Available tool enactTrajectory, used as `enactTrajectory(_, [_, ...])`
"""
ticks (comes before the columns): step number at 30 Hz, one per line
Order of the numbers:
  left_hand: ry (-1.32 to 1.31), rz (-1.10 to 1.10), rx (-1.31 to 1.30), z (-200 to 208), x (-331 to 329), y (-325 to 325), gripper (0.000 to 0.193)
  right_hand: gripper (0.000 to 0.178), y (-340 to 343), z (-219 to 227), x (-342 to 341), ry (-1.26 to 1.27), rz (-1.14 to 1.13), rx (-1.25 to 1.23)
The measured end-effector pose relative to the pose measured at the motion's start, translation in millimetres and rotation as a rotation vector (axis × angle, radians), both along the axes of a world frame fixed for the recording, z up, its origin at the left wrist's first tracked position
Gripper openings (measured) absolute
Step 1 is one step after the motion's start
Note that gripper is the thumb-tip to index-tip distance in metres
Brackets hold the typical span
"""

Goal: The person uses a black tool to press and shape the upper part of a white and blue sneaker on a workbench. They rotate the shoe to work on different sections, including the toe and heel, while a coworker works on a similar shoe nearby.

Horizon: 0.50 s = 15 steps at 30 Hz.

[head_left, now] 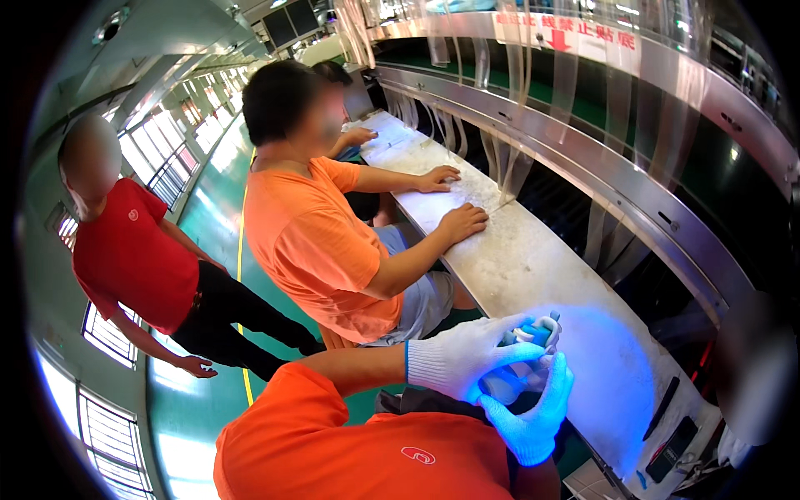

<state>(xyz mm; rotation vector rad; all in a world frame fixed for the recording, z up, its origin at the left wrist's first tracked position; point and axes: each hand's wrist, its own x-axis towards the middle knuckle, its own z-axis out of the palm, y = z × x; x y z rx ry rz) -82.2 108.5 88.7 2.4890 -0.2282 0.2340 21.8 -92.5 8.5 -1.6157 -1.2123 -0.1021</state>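
Both of my hands wear white knit gloves and meet above the near edge of the bench. In my left hand (458,358) is a small blue-and-white piece (540,335) with curved pale loops, held between thumb and fingers; its exact kind I cannot make out. My right hand (533,418), tinted by blue light, closes around the lower side of the same piece, thumb and fingers bent toward it. The gloves cover part of it. Beyond them, a bright blue glow falls on the pale work bench (533,258).
Clear hanging strips (607,100) and a metal rail (583,179) run along the bench's far side. A phone (672,450) and a thin black bar (661,408) lie at the right. A co-worker in orange (312,233) sits at left; a person in red (137,250) stands behind.
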Motion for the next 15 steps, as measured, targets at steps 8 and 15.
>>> enactTrajectory(8, [-0.203,0.431,-0.232,6.0,-102.8,38.0,0.117,0.138,-20.4,-9.3,9.3,0.175,-0.004,-0.062])
enactTrajectory(15, [-0.093,0.758,-0.124,-45.6,-131.2,37.3,0.092,0.14,-42.9,-62.9,-1.4,0.427,0.014,-0.166])
